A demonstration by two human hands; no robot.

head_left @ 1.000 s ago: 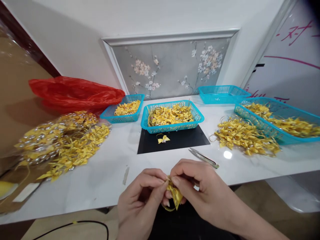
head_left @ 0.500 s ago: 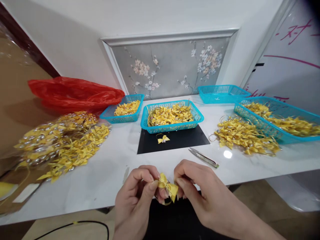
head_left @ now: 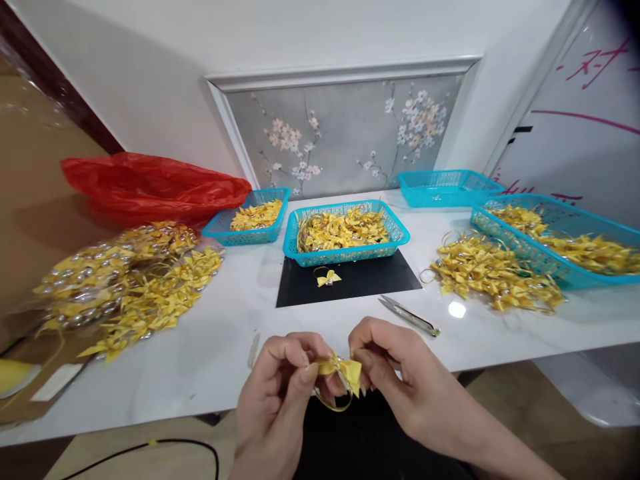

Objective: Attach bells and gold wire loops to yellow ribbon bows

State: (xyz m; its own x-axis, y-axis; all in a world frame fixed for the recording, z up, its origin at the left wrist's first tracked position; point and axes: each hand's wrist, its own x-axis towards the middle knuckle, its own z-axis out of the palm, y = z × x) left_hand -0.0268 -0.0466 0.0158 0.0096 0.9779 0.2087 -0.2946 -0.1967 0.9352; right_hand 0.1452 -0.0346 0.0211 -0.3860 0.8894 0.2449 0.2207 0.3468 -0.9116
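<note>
A small yellow ribbon bow [head_left: 341, 371] with a gold cord loop hangs between both hands at the table's near edge. My left hand [head_left: 280, 400] pinches its left wing with thumb and forefinger. My right hand [head_left: 400, 380] pinches its right wing. Another single yellow bow [head_left: 328, 277] lies on a black mat [head_left: 385, 277] in front of the middle turquoise basket [head_left: 347, 253], which is full of bows.
Small snips [head_left: 409, 315] lie right of the mat. Loose bow piles sit at left [head_left: 135, 287] and right [head_left: 493, 270]. More turquoise baskets stand at back left [head_left: 250, 227], back right [head_left: 443, 187] and far right [head_left: 555, 233]. A red plastic bag [head_left: 150, 187] lies at back left.
The bow was bunched and pointing down between my fingertips; now it is spread out flat sideways, with my hands pulled slightly apart.
</note>
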